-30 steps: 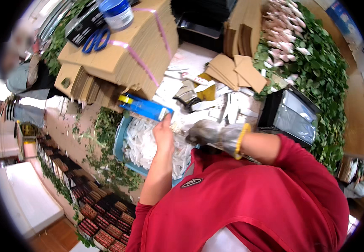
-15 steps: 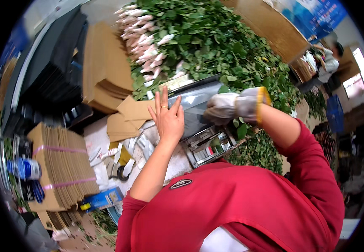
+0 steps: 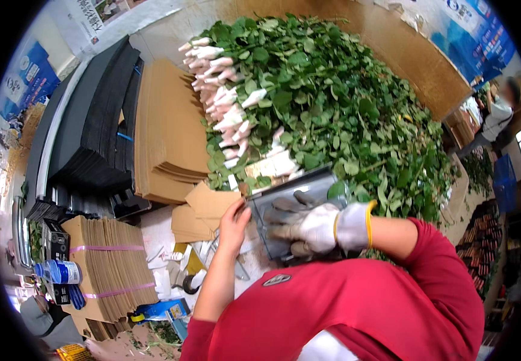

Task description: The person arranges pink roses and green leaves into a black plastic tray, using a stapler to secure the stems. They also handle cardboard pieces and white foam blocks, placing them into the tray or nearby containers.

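Observation:
A dark, shiny plastic sheet or shallow tray [image 3: 261,207] lies in front of me, its raised black edge on the far side. My right hand [image 3: 311,230], in a grey-white work glove with a yellow cuff, rests flat on it with the fingers spread. Bare, my left hand [image 3: 234,224] is at its left edge, thumb and fingers slightly apart; the contact is too blurred to make out. Just beyond the far edge lie leafy green stems [image 3: 332,108], with flower heads in pale pink sleeves [image 3: 227,117] at their left end.
Flat brown cardboard pieces [image 3: 206,207] lie left of the tray. Further left stand bundled cardboard [image 3: 110,265], large brown sheets [image 3: 170,132] and black boxes [image 3: 92,114]. A tape roll [image 3: 193,281] sits among scraps. Another person [image 3: 497,114] stands at far right.
My gloved hand has moved left and spread flat over the plastic. My left hand has drawn in its spread fingers at the left edge. The compartment box near my body is now hidden.

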The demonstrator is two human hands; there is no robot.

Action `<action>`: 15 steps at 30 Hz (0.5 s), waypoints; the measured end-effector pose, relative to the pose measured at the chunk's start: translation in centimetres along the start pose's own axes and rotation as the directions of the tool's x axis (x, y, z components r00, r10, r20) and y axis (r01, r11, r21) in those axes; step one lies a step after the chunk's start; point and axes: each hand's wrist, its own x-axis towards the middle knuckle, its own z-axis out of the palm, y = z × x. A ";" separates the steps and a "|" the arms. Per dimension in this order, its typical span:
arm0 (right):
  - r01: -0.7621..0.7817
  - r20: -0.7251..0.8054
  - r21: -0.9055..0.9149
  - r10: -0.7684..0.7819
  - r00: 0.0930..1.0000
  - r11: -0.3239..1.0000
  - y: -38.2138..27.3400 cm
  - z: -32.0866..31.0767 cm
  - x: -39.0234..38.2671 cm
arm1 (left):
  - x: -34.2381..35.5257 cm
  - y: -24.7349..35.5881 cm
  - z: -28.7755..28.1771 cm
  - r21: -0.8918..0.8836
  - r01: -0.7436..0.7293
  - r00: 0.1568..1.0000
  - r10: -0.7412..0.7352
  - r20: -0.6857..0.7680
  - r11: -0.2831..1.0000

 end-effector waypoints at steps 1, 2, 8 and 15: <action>0.097 -0.082 -0.035 -0.099 0.992 0.995 -0.1 -0.7 0.3 | -1.1 0.6 -0.2 0.019 -0.011 0.998 0.012 -0.067 1.000; 0.195 -0.156 -0.071 -0.204 0.967 0.978 -0.8 -1.0 0.7 | -2.4 -0.6 -1.6 0.085 -0.009 0.993 0.019 -0.115 0.996; 0.472 -0.271 -0.348 -0.568 0.777 0.810 -1.5 7.4 5.1 | -6.5 -4.9 -2.4 0.232 0.092 0.984 -0.054 -0.168 0.968; 0.412 -0.451 -0.103 -0.412 0.792 0.905 -3.3 -3.7 -3.2 | -6.1 -1.3 4.0 0.127 0.226 0.973 -0.217 -0.083 0.966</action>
